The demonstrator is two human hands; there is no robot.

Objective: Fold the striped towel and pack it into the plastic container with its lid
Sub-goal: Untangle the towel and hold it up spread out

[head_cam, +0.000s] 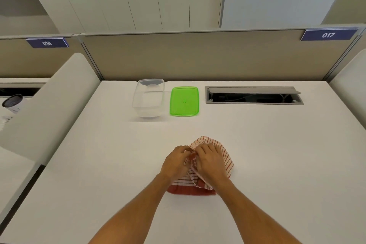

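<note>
A red and white striped towel lies bunched on the white desk in front of me. My left hand and my right hand sit close together on top of it, fingers curled and pinching its folds near the middle. Much of the towel is hidden under my hands. Farther back stands the clear plastic container, open and with nothing in it. Its green lid lies flat on the desk just to the right of it.
An open cable hatch is set into the desk at the back right. A beige partition closes off the far edge. White side panels flank the desk, and a dark-topped cylinder stands on the neighbouring desk at left.
</note>
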